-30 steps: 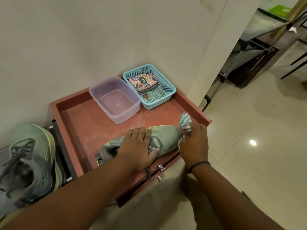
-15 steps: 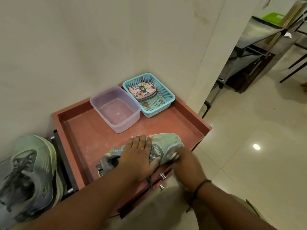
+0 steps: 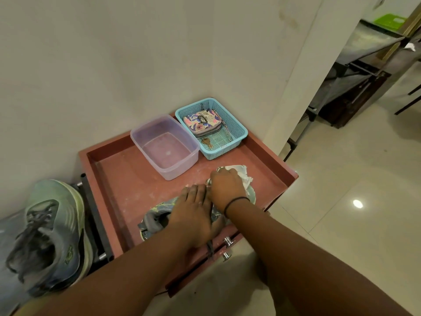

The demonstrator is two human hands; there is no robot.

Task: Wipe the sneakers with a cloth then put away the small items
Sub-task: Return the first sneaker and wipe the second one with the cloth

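A grey-green sneaker (image 3: 157, 215) lies on its side near the front edge of the red cabinet top (image 3: 127, 174). My left hand (image 3: 193, 213) presses flat on its middle and holds it down. My right hand (image 3: 226, 187) grips a pale striped cloth (image 3: 241, 173) and rests it on the sneaker's toe, which is mostly hidden. The second sneaker (image 3: 50, 233) stands on a rack at the left. A blue basket (image 3: 239, 131) at the back holds a floral wallet (image 3: 202, 122) and a key (image 3: 207, 142).
An empty clear purple tub (image 3: 145, 133) stands beside the basket, against the wall. The cabinet top has a raised rim all round. Two metal drawer knobs (image 3: 227, 247) stick out below the front edge. Tiled floor opens to the right, with dark furniture (image 3: 355, 65) further back.
My right hand with the cloth has swept from the sneaker's toe down its front side and back up onto the toe. My left hand has stayed on the sneaker.
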